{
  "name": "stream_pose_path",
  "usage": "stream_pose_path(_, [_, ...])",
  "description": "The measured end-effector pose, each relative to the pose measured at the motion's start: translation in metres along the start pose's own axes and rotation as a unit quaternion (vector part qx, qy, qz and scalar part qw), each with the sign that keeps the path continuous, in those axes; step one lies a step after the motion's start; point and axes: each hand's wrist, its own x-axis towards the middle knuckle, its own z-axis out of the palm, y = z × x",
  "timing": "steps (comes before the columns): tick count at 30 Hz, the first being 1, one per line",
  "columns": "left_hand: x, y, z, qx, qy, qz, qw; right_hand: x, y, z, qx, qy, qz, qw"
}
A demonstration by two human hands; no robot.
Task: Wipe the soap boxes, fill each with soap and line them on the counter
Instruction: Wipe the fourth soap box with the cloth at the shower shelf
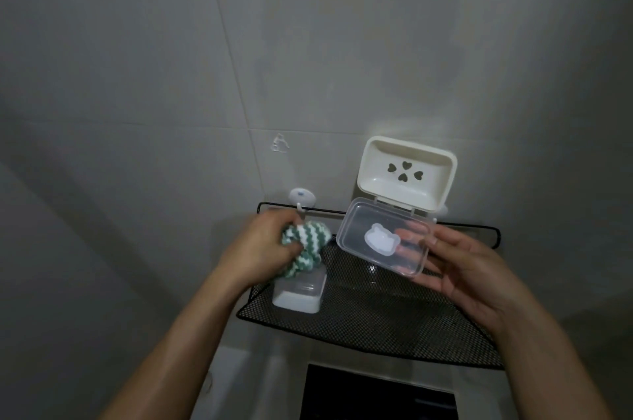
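Observation:
My right hand (469, 269) holds an open soap box above the black mesh shelf (376, 313). Its cream tray (407, 176) with heart-shaped holes stands upright, and its clear hinged lid (380, 238) with a white bear mark tilts toward me, my fingers showing through it. My left hand (263, 248) grips a bunched green-and-white striped cloth (305, 245) just left of the lid. Under the cloth, a second soap box (298, 294), white with a clear lid, sits on the shelf's left side. No soap is visible.
Grey tiled wall fills the background. A white adhesive hook (301, 197) holds the shelf's black rail. A clear sticker remnant (281, 144) is on the wall. A dark rectangular opening (376, 395) lies below the shelf.

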Motion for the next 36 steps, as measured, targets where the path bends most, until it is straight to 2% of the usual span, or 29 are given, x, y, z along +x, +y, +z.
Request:
stream_pose_path(3, [0.001, 0.021, -0.031, -0.004, 0.088, 0.01, 0.996, 0.0, 0.002, 0.004, 0.008, 0.008, -0.008, 1.0])
stream_pose_path(6, [-0.004, 0.052, -0.045, -0.019, 0.133, 0.045, 0.99, 0.002, 0.004, 0.009, 0.014, 0.008, -0.014, 1.0])
stream_pose_path(8, [-0.007, 0.071, -0.037, 0.001, 0.129, 0.073, 0.989, 0.002, 0.006, 0.013, 0.014, 0.005, -0.021, 1.0])
stream_pose_path(10, [-0.008, 0.085, -0.019, 0.069, 0.127, 0.089, 0.985, 0.003, 0.007, 0.018, 0.012, 0.003, -0.029, 0.999])
stream_pose_path(13, [-0.007, 0.093, 0.008, 0.17, 0.141, 0.087, 0.971, 0.002, 0.008, 0.025, -0.003, 0.004, -0.05, 0.999])
stream_pose_path(19, [-0.001, 0.093, 0.024, 0.245, 0.13, 0.069, 0.958, -0.002, 0.007, 0.028, -0.007, 0.01, -0.072, 0.997])
stream_pose_path(22, [0.002, 0.094, 0.023, 0.24, 0.112, 0.07, 0.962, -0.001, 0.007, 0.029, -0.007, 0.012, -0.07, 0.997])
stream_pose_path(27, [-0.002, 0.094, 0.007, 0.193, 0.156, 0.095, 0.964, -0.001, 0.004, 0.029, 0.006, 0.01, -0.064, 0.998])
stream_pose_path(30, [-0.002, 0.093, 0.002, 0.195, 0.133, 0.107, 0.966, -0.003, 0.002, 0.031, -0.001, 0.0, -0.073, 0.997])
stream_pose_path(36, [0.0, 0.096, 0.006, 0.184, 0.121, 0.046, 0.974, -0.004, 0.004, 0.035, -0.012, -0.006, -0.078, 0.997])
